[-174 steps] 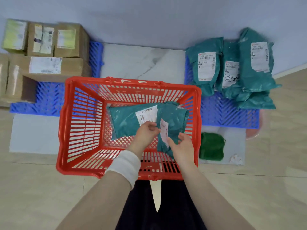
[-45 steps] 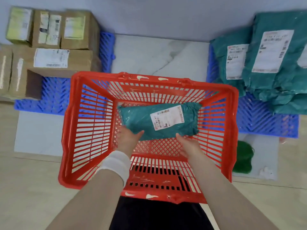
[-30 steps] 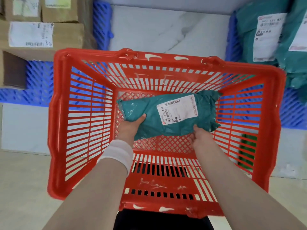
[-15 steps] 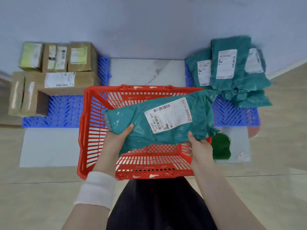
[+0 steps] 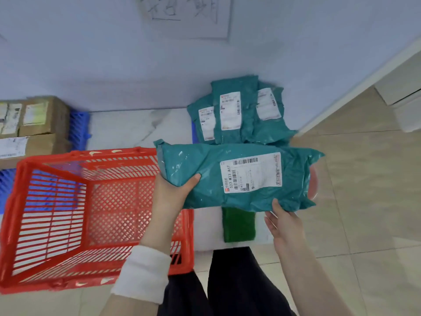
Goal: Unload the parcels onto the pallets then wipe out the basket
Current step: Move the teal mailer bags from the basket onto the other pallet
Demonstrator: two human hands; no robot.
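Both hands (image 5: 173,195) under teal parcel (image 5: 239,179)

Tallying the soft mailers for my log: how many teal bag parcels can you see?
4. One teal parcel is held in both hands; three parcels lean at the wall beyond it. More may be hidden behind.

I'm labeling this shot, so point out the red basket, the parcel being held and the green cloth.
red basket (image 5: 107,153): head view, far rim.
held parcel (image 5: 200,165): head view, bare teal wrapping left of its label.
green cloth (image 5: 238,225): head view, middle of its visible part.
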